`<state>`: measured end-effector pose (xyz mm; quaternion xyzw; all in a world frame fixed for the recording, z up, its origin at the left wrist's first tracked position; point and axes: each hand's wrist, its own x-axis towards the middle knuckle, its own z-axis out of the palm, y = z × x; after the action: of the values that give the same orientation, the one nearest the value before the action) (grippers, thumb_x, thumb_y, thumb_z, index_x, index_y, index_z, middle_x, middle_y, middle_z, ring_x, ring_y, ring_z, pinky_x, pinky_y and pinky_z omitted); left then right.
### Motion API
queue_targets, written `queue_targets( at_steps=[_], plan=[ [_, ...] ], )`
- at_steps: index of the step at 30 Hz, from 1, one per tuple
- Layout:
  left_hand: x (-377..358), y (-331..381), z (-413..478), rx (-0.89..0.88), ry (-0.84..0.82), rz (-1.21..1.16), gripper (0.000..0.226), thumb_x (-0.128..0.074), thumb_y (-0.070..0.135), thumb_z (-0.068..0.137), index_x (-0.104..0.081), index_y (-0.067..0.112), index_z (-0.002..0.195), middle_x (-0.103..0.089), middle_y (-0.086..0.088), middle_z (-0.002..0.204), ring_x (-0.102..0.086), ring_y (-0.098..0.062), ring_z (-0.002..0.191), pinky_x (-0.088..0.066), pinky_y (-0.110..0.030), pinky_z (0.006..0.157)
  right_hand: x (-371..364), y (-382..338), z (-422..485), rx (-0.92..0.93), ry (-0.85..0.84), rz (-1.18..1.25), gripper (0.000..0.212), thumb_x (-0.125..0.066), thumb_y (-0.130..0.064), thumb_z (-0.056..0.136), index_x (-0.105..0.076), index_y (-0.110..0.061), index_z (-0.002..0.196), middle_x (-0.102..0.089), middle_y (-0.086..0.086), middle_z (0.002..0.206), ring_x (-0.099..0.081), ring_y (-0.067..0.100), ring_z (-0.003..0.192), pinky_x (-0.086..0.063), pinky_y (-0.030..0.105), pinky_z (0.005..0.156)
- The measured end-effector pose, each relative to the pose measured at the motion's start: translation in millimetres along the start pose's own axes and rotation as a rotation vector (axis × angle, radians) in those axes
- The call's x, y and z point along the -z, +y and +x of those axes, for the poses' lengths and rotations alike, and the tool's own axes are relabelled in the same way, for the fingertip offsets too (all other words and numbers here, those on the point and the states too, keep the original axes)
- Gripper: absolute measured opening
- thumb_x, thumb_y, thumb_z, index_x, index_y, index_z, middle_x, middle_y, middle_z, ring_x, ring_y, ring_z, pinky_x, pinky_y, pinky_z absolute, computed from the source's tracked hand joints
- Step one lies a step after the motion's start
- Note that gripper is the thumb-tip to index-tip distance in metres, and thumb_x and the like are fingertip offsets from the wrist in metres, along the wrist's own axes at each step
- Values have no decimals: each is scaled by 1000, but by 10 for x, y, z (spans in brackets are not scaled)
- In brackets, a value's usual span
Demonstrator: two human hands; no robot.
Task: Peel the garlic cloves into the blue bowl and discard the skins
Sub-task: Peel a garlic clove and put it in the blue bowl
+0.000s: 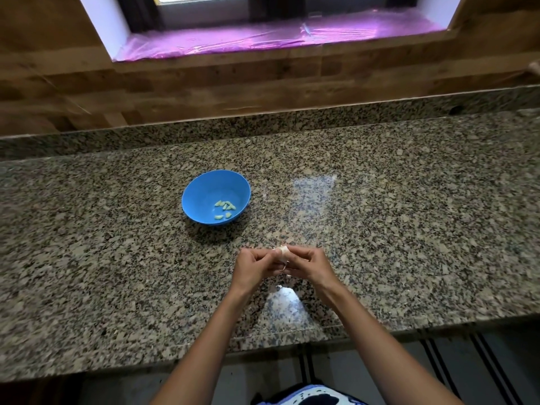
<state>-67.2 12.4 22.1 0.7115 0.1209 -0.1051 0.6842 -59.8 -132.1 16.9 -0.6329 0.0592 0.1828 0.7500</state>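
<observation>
Mid-task. Left hand (252,266) and right hand (311,264) meet at frame centre, both grips clamped on one garlic piece (282,252) with papery skin on it, fingertips pinching from either side just above the surface (409,229). Blue bowl (204,188) sits at 10 o'clock from the hands, apart from them, several peeled cloves (225,206) inside toward its 5 o'clock side. Small skin scrap (279,287) lies on the surface at 6 o'clock of the hands. Judgement: partly done; this piece not yet peeled, skins not yet discarded; no other unpeeled garlic visible.
</observation>
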Motion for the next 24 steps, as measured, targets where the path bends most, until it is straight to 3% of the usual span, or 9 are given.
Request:
queue_targets(
  at_steps=[4,8,10,15,18,20,22,24],
  plan=[
    [-13,-14,-13,-29,42,56,10,-67,8,85,-74,2,82,-72,-16,74,-71,-29,72,-59,-33,66,-19,42,10,10,4,5,13,-67,-12,81,-69,-14,94,-70,10,101,-68,22,85,-58,29,73],
    [-58,-14,-33,-49,106,141,8,-73,18,78,-74,13,71,-72,-8,68,-71,-24,66,-59,-35,63,-94,88,27,52,28,-14,11,-66,-12,81,-70,-13,92,-69,2,93,-69,17,79,-59,31,69],
    [-82,-27,-26,-65,132,275,11,-72,20,79,-73,10,73,-72,-4,67,-71,-19,62,-60,-36,59,-124,149,30,62,41,-30,11,-66,-13,82,-71,-12,91,-71,7,93,-69,22,81,-59,35,69],
    [-165,-48,-56,-99,226,478,18,-67,18,86,-66,12,69,-66,2,64,-64,-10,53,-48,-13,44,-152,291,31,50,125,-50,11,-63,-10,86,-71,-9,93,-70,9,100,-69,18,84,-57,28,67],
    [-134,-90,-13,-33,191,352,15,-66,18,87,-72,9,77,-71,-5,70,-69,-16,60,-59,-28,57,-157,312,76,30,204,-101,19,-65,-16,85,-70,-7,101,-70,12,103,-67,24,92,-57,40,78],
    [-76,-82,-4,110,175,92,13,-63,11,88,-71,3,83,-72,-13,76,-71,-21,67,-60,-35,64,-139,287,95,-1,265,-90,20,-63,-13,86,-67,-5,104,-71,7,90,-66,26,84,-56,39,76],
    [42,-95,-3,224,214,-152,12,-60,6,89,-70,-1,87,-71,-17,77,-69,-21,65,-60,-30,62,-72,255,113,-1,312,-124,22,-61,-11,87,-66,-4,107,-70,3,85,-66,28,80,-55,39,75],
    [202,-174,28,220,279,-71,13,-61,11,89,-71,4,93,-71,-12,77,-66,-16,59,-57,-25,54,38,232,121,56,341,-370,26,-63,-16,87,-65,-6,111,-70,4,95,-65,19,80,-55,28,71]
  ],
)
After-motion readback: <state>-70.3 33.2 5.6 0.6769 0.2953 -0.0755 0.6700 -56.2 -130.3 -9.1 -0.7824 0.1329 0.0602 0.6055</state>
